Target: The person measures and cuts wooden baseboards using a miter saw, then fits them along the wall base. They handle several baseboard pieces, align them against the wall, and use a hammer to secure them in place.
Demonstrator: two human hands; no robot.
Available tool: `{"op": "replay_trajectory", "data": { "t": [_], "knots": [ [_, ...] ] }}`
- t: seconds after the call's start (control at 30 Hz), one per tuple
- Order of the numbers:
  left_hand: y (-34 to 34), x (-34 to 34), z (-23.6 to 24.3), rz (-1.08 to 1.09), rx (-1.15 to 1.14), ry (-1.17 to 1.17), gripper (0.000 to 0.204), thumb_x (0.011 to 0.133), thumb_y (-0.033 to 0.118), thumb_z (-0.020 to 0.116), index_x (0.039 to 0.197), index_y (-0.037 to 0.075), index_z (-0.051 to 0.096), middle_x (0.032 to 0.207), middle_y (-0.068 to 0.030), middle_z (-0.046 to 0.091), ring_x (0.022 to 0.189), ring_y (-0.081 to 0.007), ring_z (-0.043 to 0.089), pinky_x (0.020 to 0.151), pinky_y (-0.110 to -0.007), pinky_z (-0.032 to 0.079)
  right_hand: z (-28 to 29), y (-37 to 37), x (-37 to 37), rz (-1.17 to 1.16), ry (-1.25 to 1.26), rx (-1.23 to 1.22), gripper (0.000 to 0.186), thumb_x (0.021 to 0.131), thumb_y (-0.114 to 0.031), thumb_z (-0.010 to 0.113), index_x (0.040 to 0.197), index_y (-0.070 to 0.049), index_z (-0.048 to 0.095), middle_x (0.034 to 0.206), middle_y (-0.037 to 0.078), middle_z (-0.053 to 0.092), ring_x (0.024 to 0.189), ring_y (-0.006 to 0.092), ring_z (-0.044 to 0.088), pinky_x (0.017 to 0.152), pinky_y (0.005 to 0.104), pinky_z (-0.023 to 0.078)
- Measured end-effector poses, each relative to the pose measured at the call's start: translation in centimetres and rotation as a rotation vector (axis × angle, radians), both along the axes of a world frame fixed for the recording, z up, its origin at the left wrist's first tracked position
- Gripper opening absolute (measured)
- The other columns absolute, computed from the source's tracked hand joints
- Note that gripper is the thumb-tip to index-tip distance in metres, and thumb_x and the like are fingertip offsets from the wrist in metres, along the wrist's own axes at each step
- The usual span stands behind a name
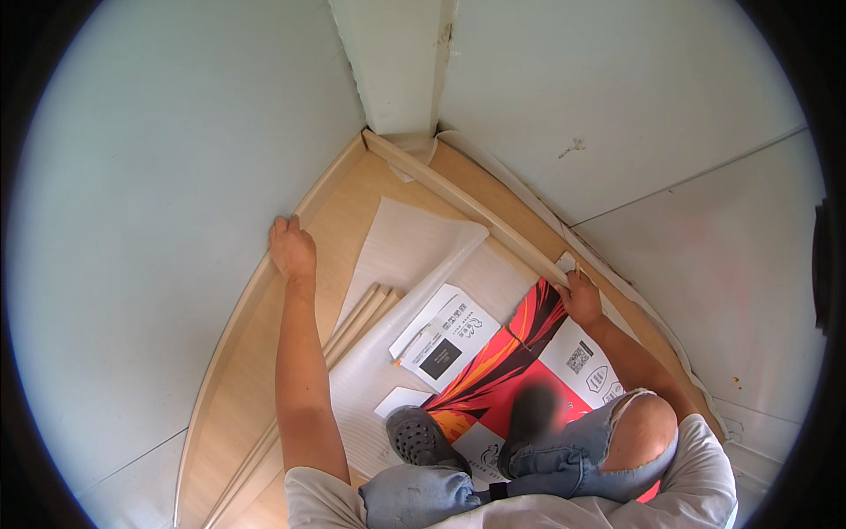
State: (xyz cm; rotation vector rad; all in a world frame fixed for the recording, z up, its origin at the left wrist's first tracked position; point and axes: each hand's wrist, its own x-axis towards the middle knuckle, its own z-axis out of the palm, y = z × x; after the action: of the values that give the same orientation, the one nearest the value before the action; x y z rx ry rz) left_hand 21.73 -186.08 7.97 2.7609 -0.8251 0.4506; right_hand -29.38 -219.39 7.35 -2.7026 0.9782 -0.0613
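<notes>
Head view: left hand [292, 249] flat on baseboard [236, 313]; right hand [581, 298] gripping loose trim strip [467, 204], which may spring away from the baseboard corner.

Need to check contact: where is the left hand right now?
In the head view, the left hand presses the wooden baseboard strip along the left wall, near the room corner.

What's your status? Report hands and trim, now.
Left hand flat on the left wall baseboard trim. Right hand pressing the right baseboard strip. Flattened red cardboard box and spare strips underfoot.
</notes>
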Motion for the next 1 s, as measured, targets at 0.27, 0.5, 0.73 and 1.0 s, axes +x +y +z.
{"op": "replay_trajectory", "data": {
  "t": [0.27,0.5,0.73,1.0],
  "knots": [
    [1.0,-0.3,0.5,-0.073,-0.009,0.068,0.038,0.080,0.008,0.070,0.117,-0.002,0.069,0.116,-0.0162,0.062,0.109,-0.0350,0.058,0.096,-0.046,0.049,0.0,-0.1,0.1,0.011,-0.011,0.005,0.030,0.090,-0.026,0.071,0.099,-0.001,0.058,0.094,0.025,0.064,0.087,0.0444,0.065,0.075,0.0517,0.054],
    [5.2,-8.8,-0.1,-0.278,-0.124,0.234,0.037,0.084,0.010,0.072,0.117,-0.005,0.069,0.132,-0.0226,0.062,0.123,-0.0386,0.056,0.106,-0.047,0.045,0.6,0.1,0.0,-0.015,0.004,0.018,0.030,0.091,-0.028,0.071,0.098,-0.001,0.059,0.095,0.025,0.064,0.086,0.0441,0.065,0.075,0.0515,0.054],
    [9.8,-18.4,0.0,-0.362,-0.008,0.497,0.051,0.088,0.016,0.072,0.132,-0.005,0.058,0.138,-0.0246,0.057,0.128,-0.0416,0.052,0.111,-0.048,0.040,0.4,0.3,-0.2,-0.024,-0.022,0.040,0.031,0.091,-0.029,0.071,0.101,-0.001,0.060,0.094,0.024,0.065,0.088,0.0440,0.065,0.077,0.0513,0.053],
    [9.7,-21.6,-1.5,-0.257,0.193,0.490,0.094,0.079,0.026,0.082,0.151,-0.005,0.032,0.155,-0.0239,0.036,0.139,-0.0415,0.038,0.117,-0.050,0.031,0.6,0.4,-0.2,-0.029,-0.076,0.040,0.032,0.091,-0.031,0.071,0.101,-0.003,0.060,0.096,0.024,0.066,0.090,0.0445,0.065,0.078,0.0517,0.054]
  ]
}}
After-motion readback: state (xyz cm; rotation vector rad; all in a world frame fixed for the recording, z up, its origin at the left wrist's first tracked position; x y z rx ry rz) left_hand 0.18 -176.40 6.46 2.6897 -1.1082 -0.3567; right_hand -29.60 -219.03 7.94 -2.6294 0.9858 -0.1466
